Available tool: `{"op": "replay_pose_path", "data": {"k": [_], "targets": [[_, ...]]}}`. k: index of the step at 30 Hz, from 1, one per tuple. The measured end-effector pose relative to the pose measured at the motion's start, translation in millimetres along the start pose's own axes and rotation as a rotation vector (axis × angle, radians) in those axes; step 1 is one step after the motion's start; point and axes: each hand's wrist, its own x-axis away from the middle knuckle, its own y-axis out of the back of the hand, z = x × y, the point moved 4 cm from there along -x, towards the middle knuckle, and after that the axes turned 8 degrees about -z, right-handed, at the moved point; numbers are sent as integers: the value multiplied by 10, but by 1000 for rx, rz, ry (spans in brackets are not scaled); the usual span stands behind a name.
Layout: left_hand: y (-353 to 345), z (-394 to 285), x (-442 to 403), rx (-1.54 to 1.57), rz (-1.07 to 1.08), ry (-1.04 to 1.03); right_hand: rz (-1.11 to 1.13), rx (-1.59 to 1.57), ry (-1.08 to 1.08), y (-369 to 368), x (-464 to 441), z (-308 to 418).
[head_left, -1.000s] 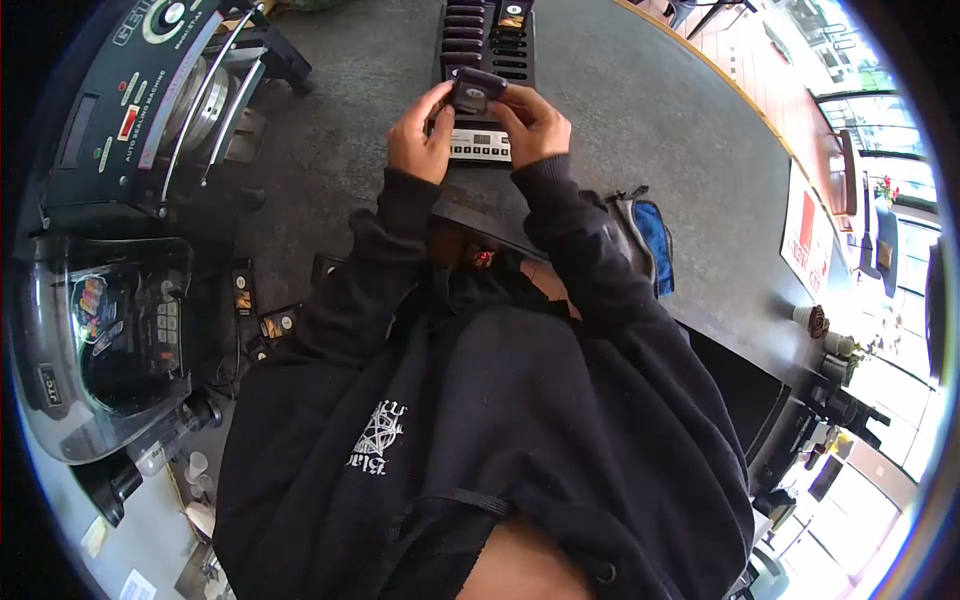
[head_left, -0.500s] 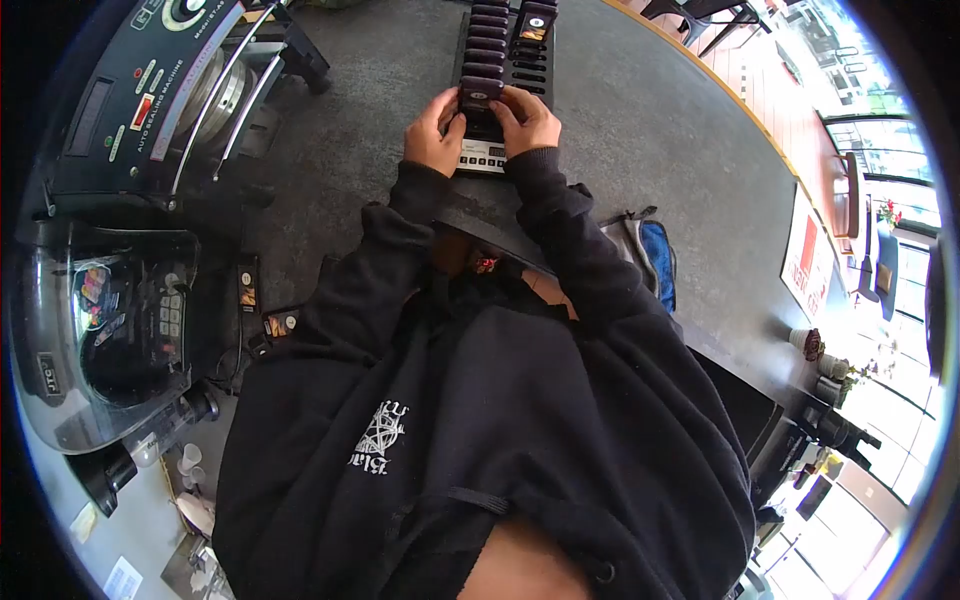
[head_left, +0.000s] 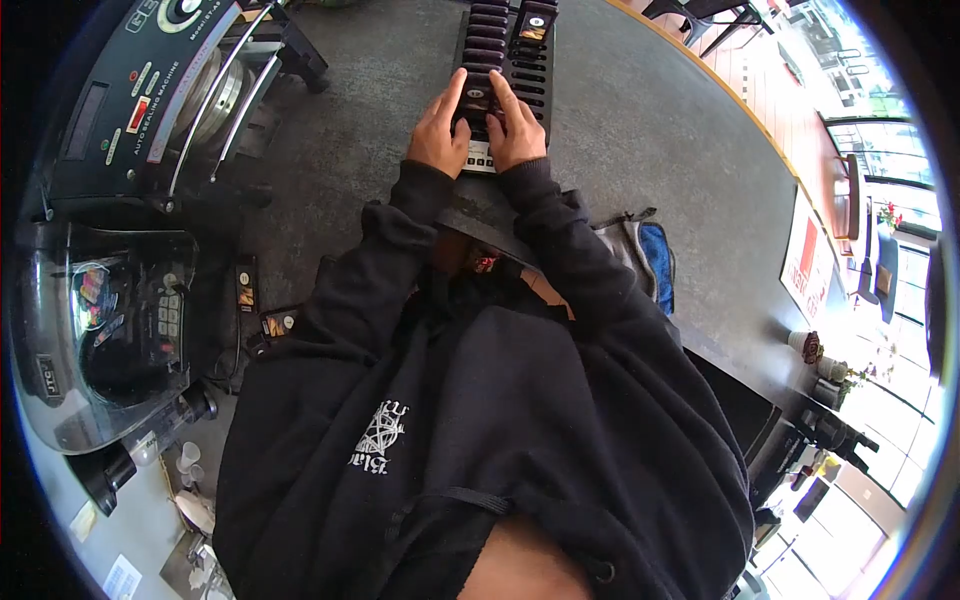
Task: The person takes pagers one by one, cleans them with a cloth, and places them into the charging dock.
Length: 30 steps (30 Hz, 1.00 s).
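Observation:
A dark pager [head_left: 477, 94] with a printed front stands in the nearest slot of a black charging base [head_left: 530, 88]. My left hand [head_left: 438, 130] is at its left side, index finger stretched along the edge and thumb low by the front. On the right side my right hand [head_left: 517, 128] mirrors this, index fingertip at the upper corner. Both hands are closed in on the pager between them. Behind it a row of similar pagers [head_left: 486, 42] fills the left column. One more pager [head_left: 536, 25] stands in the right column. The base's keypad [head_left: 480, 158] is partly hidden by my hands.
An auto sealing machine [head_left: 150, 90] stands at the left, with a clear-covered blender [head_left: 105, 335] nearer me. Dark cards or packets [head_left: 280, 322] lie beside it. A blue and grey cloth [head_left: 652, 262] lies right of my arm on the dark counter [head_left: 660, 130].
My index fingers have straightened and moved up to the pager's top corners. Both hands have shifted slightly, the right one leftward, and the pager sits about where it was.

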Motion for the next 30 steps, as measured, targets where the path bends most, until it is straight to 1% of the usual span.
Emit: {"op": "replay_pose_path", "data": {"k": [7, 10, 14, 20, 22, 23, 24, 26, 27, 28, 29, 30], "targets": [[17, 4, -24, 21, 5, -2, 15, -17, -41, -14, 8, -32], [-4, -8, 1, -38, -9, 16, -6, -54, -53, -5, 18, -51], [19, -19, 40, -56, -46, 47, -39, 3, 51, 12, 0, -31], [-14, -50, 79, -126, -64, 123, 27, -62, -3, 29, -8, -75], [-18, -82, 105, -150, -83, 85, 81, -69, -5, 64, -26, -29], [-21, -81, 136, -224, -70, 97, 94, -87, -31, 93, -32, -16], [6, -121, 171, -238, -82, 111, 105, -107, -58, 117, -37, 19], [62, -240, 269, -108, -199, 107, 125, -108, -59, 145, -27, 93], [94, -286, 334, -123, -213, 121, 101, -146, -49, 151, -14, 136], [132, -311, 420, -94, -197, 191, 79, -185, -42, 147, 8, 171], [185, -334, 516, -66, -181, 261, 93, -244, -52, 118, 46, 198], [254, -361, 614, -84, -193, 280, 116, -260, -55, 96, 91, 227]]}}
